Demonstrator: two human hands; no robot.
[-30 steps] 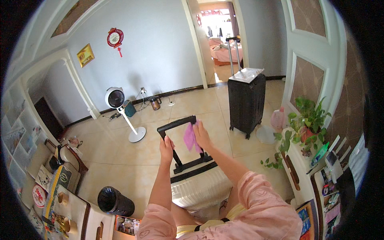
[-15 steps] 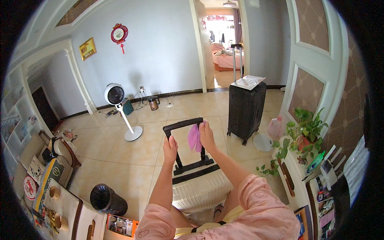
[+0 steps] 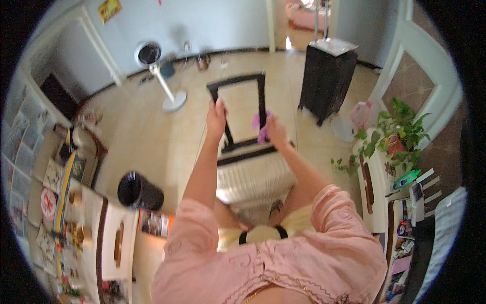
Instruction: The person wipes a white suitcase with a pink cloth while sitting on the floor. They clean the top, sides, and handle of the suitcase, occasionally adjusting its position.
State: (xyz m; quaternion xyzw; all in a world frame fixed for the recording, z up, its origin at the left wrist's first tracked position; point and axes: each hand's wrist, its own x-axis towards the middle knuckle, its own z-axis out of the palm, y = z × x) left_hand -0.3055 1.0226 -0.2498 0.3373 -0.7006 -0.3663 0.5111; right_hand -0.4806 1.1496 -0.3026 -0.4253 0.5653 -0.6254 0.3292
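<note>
A cream ribbed suitcase [image 3: 253,181] stands upright between my knees. Its black telescopic handle [image 3: 237,79] is pulled up. My left hand [image 3: 216,121] is closed around the left pole of that handle, partway down. On the right pole, low down near the suitcase top, my right hand [image 3: 277,131] presses a purple cloth [image 3: 263,134] against the pole. The right fingers are slightly blurred, and part of the cloth is hidden behind the pole and hand.
A black suitcase [image 3: 328,78] with papers on top stands ahead to the right. A white pedestal fan [image 3: 162,81] is ahead left, and a black bin [image 3: 139,191] stands near left. Right of me, a potted plant [image 3: 400,131] trails over a white cabinet [image 3: 371,185].
My right hand and the purple cloth have slid down the right pole from near its top. The left hand stays on the left pole. The view has tipped downward.
</note>
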